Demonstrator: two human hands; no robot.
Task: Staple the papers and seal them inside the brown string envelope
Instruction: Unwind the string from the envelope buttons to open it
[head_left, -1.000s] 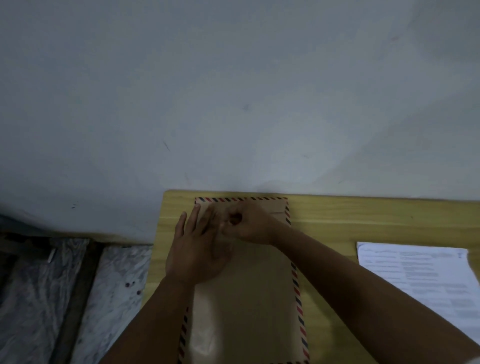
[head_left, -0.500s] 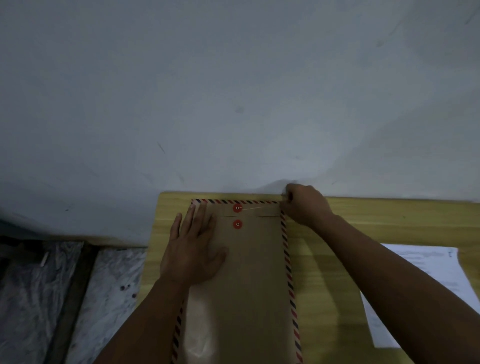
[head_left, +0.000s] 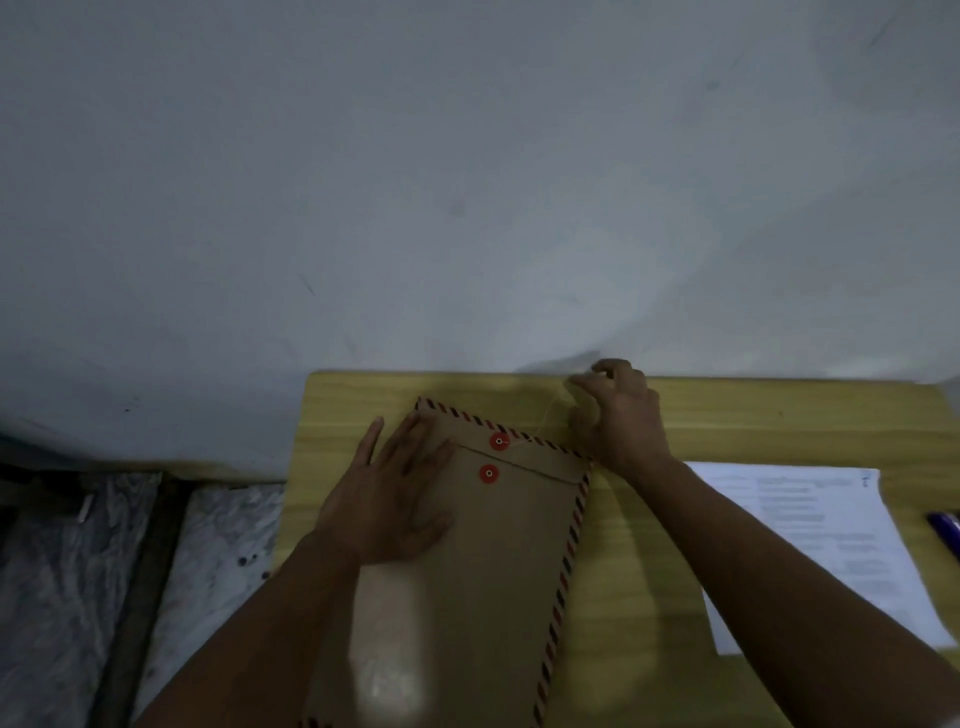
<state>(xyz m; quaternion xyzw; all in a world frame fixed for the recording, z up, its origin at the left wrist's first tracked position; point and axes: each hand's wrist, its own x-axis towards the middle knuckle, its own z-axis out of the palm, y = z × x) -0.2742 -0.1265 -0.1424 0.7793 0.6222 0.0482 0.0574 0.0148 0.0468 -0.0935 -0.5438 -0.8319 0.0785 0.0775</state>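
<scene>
Left hand (head_left: 392, 493) lies flat, fingers spread, palm pressing the brown envelope (head_left: 483, 587) onto the table (head_left: 727, 415); it pins, holds nothing. Envelope's long axis runs from the near edge away toward the wall, top tilted slightly left, flap folded down at the far end. Two red discs on its midline: lower disc (head_left: 488, 473) on the body, upper disc (head_left: 499, 441) on the flap, just right of the left fingertips. String (head_left: 546, 418) leaves the upper disc and runs up-right to the right hand (head_left: 621, 415), which is pinched on its free end, beyond the envelope's far right corner. Looks like unwinding, since the papers (head_left: 810, 540) lie loose on the table right of the envelope, apparently not inside yet. Right hand is the one on the string; discs lie down-left of its pinch.
</scene>
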